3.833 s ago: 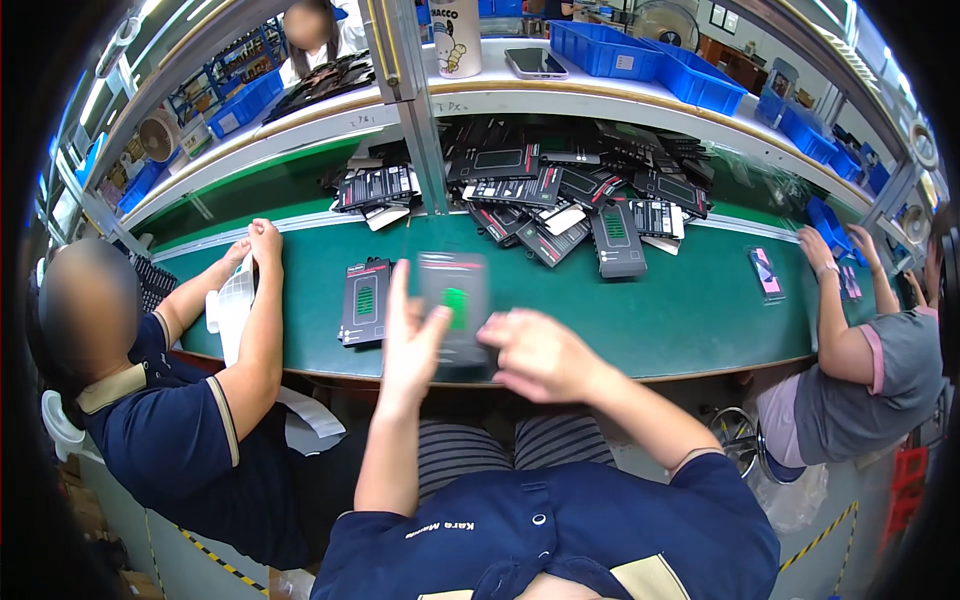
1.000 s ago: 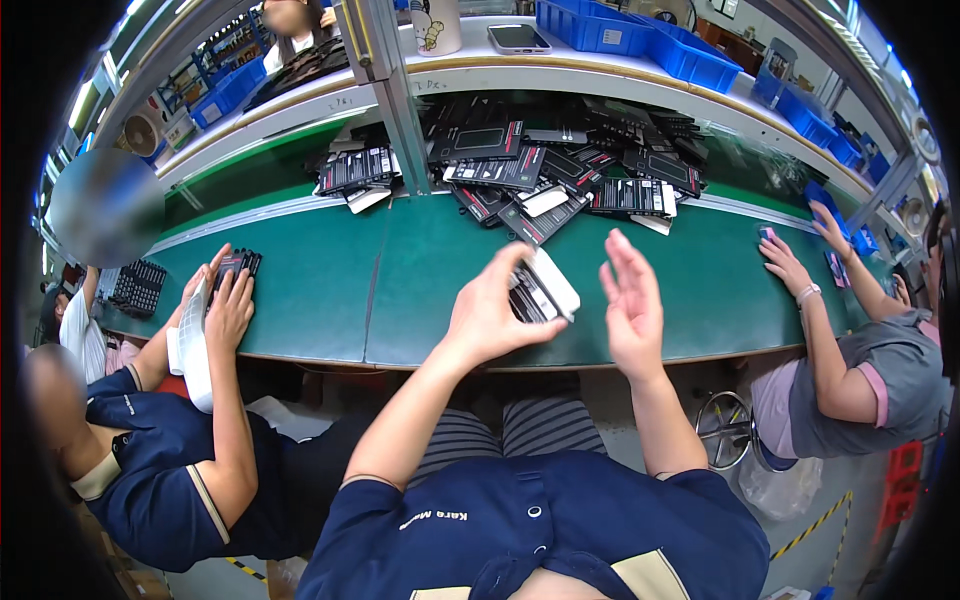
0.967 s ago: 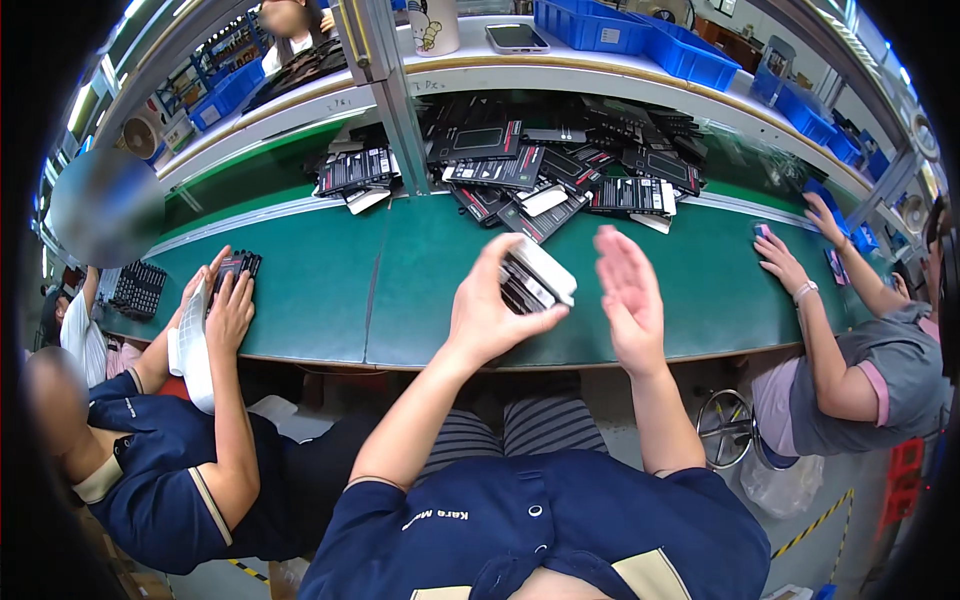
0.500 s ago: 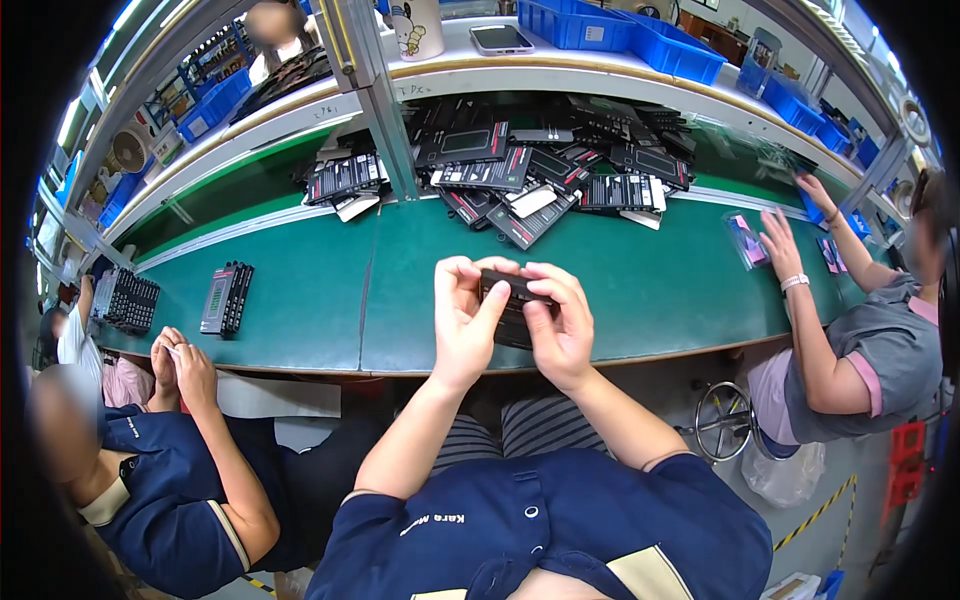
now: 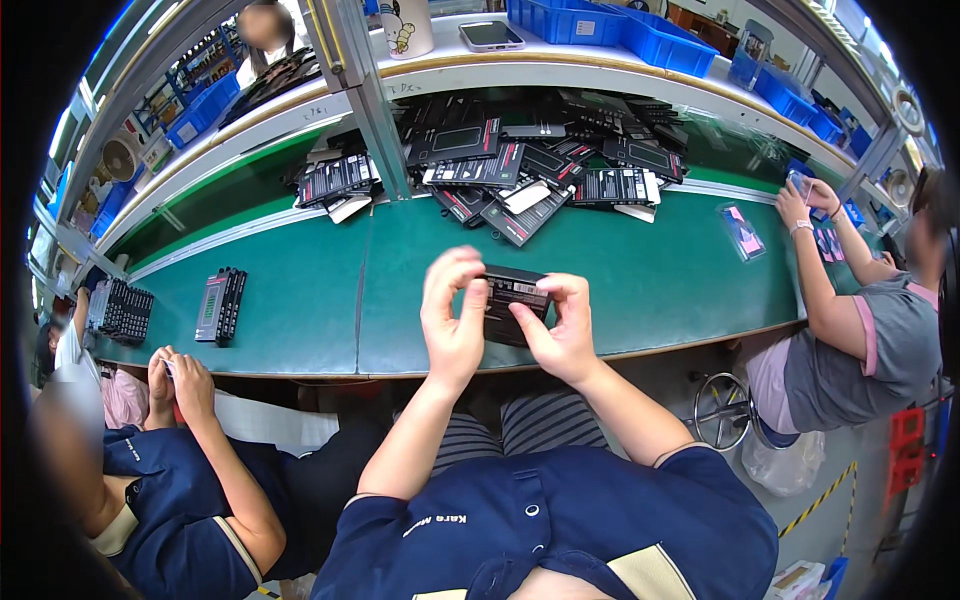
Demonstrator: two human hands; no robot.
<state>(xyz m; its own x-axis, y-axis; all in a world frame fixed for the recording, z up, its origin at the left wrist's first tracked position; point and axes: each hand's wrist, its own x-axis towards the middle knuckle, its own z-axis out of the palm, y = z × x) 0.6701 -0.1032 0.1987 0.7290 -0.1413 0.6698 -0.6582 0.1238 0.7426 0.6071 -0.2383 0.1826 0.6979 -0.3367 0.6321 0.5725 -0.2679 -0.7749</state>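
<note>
A flat black printed box (image 5: 512, 318) is held upright over the near edge of the table. My right hand (image 5: 562, 340) grips its right side, thumb across the front face and fingers over the far edge. At its left edge is my left hand (image 5: 452, 330), loosely curved, with the thumb near the box's corner and the fingers raised and spread from the thumb. Those fingers are partly blurred, so whether they touch the box is unclear. The back of the box is hidden.
Behind my hands lies a heap of black boxes (image 5: 470, 170) under a shelf (image 5: 440, 80) with a metal post (image 5: 375, 130). A stack of black boxes (image 5: 220, 305) stands left. Co-workers sit on both sides. A clear plastic package (image 5: 741, 232) lies on the green table (image 5: 660, 270).
The box is now turned with its printed face toward me. My left fingers have lifted from its top edge, while my right hand keeps hold. The right co-worker's hands have moved back, holding something.
</note>
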